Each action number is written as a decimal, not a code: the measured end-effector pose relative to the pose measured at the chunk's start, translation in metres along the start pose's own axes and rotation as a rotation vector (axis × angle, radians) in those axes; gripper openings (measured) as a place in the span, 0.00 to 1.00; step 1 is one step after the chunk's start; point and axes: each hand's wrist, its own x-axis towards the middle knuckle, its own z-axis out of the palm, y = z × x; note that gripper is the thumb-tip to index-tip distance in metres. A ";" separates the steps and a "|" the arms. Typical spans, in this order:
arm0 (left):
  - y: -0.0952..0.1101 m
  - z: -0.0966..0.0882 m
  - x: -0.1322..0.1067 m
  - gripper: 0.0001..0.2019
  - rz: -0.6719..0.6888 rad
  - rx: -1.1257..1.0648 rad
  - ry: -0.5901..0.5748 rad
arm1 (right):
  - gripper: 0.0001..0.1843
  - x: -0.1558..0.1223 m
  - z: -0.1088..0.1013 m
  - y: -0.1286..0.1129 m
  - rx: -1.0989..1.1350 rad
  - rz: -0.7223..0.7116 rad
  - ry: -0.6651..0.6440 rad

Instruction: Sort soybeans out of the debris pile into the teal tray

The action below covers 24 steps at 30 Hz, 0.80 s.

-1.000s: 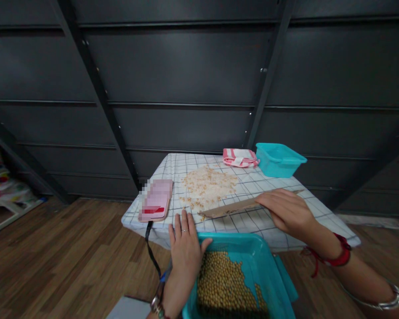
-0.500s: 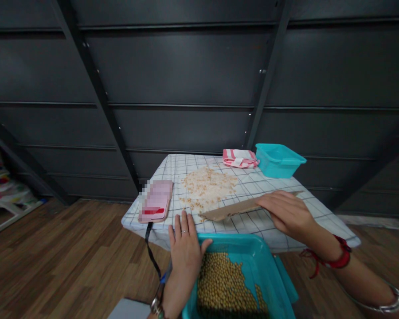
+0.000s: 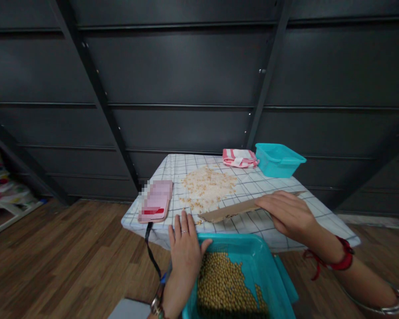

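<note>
My right hand [image 3: 287, 219] grips a flat strip of brown cardboard [image 3: 232, 210], held tilted low over the near part of the checked tablecloth. Just beyond the strip, pale grains mixed with yellow beans [image 3: 208, 186] lie spread in a patch. At the near table edge my left hand [image 3: 185, 248] rests flat with fingers stretched out, over the left rim of a turquoise basin [image 3: 252, 243]. Inside that basin sits a heap of round yellow-green beans [image 3: 224, 283]. A few loose beans lie near the cardboard's left tip.
A pink phone [image 3: 158, 199] with a black strap lies at the table's left. At the back are a folded pink-and-white striped cloth [image 3: 239, 158] and a smaller turquoise tub [image 3: 279, 161]. A dark panelled wall [image 3: 186, 79] stands behind the table.
The cardboard's left tip has shifted very slightly left and toward me with my right hand. My left hand, the basin and the grain patch look unchanged.
</note>
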 end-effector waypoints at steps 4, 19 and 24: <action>0.000 0.001 0.001 0.37 0.006 -0.007 -0.012 | 0.20 -0.003 -0.001 -0.001 -0.018 -0.019 -0.006; -0.001 0.004 -0.001 0.36 0.022 0.004 0.018 | 0.19 0.001 0.001 -0.003 0.006 -0.012 -0.015; -0.001 0.007 -0.001 0.36 0.023 0.016 0.012 | 0.18 -0.001 -0.001 -0.004 0.016 -0.011 -0.013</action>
